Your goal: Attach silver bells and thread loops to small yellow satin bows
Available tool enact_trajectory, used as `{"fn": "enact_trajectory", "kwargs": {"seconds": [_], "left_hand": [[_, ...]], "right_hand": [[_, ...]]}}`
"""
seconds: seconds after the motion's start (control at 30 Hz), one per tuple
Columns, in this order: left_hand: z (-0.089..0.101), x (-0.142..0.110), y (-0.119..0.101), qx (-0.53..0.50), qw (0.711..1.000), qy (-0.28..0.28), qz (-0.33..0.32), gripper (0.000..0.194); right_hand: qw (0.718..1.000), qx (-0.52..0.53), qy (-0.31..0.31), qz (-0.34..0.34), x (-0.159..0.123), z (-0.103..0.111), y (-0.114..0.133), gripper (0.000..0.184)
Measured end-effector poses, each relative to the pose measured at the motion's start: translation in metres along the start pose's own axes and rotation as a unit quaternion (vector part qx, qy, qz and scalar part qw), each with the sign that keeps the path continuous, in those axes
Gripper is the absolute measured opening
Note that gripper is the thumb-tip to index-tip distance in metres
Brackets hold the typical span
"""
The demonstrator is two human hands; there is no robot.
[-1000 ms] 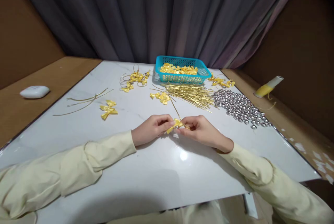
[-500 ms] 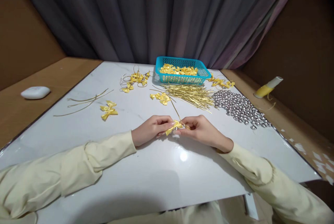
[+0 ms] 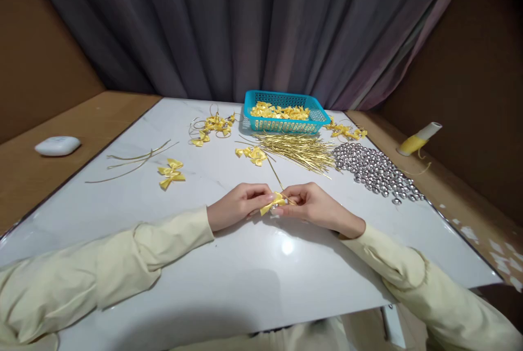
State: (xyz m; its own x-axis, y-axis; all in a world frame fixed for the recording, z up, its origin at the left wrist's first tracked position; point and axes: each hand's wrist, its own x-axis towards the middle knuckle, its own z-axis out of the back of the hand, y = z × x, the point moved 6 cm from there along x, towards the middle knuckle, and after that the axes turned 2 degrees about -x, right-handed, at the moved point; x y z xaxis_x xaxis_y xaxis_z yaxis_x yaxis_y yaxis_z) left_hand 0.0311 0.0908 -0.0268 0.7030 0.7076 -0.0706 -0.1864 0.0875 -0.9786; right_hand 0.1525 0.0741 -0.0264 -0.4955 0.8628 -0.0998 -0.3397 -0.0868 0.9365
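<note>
Just above the table's middle, a yellow ribbon bow [image 3: 267, 207] is pinched between the thumb and fingers of my left hand [image 3: 241, 205]. A small silver bead [image 3: 274, 207] shows against the bow's lower middle, beside the right thumb tip. My right hand [image 3: 314, 205] is closed at the bow's right side, with a thin gold wire [image 3: 289, 199] between thumb and fingers. The fingers hide part of the wire and bow. Behind the hands lie more yellow bows [image 3: 253, 155] and a heap of gold wires [image 3: 300, 150].
A blue basket [image 3: 286, 126] of bows stands at the back. Silver beads [image 3: 373, 171] spread on the right, near a spool of yellow thread [image 3: 419, 139]. Wired bows [image 3: 216, 123], loose wires [image 3: 131, 163], separate bows [image 3: 171, 173] and a white object [image 3: 58, 146] are leftward.
Both hands stay nearly in place around the bow. The bow has tilted slightly, and the whole view has shifted a few pixels.
</note>
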Motion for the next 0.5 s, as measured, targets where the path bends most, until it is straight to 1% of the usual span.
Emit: {"fn": "enact_trajectory", "kwargs": {"seconds": [0.13,0.2,0.27,0.37,0.5], "left_hand": [[0.000,-0.001,-0.005,0.079,0.996,-0.036,-0.036,0.029],[0.001,-0.001,-0.007,0.097,0.993,-0.049,-0.052,0.028],[0.002,-0.002,-0.008,0.101,0.991,-0.059,-0.061,0.031],[0.003,-0.003,-0.010,0.095,0.992,-0.067,-0.058,0.034],[0.002,-0.005,-0.013,0.071,0.994,-0.065,-0.061,0.033]], "right_hand": [[1.000,-0.002,-0.015,-0.001,0.000,-0.001,0.002,0.029],[1.000,-0.002,-0.018,-0.004,0.001,-0.001,0.002,0.030],[1.000,-0.004,-0.012,-0.006,0.001,-0.001,0.001,0.030],[1.000,-0.012,0.013,-0.003,0.002,-0.002,0.000,0.031],[0.999,-0.028,0.030,0.005,0.000,-0.003,0.001,0.041]]}}
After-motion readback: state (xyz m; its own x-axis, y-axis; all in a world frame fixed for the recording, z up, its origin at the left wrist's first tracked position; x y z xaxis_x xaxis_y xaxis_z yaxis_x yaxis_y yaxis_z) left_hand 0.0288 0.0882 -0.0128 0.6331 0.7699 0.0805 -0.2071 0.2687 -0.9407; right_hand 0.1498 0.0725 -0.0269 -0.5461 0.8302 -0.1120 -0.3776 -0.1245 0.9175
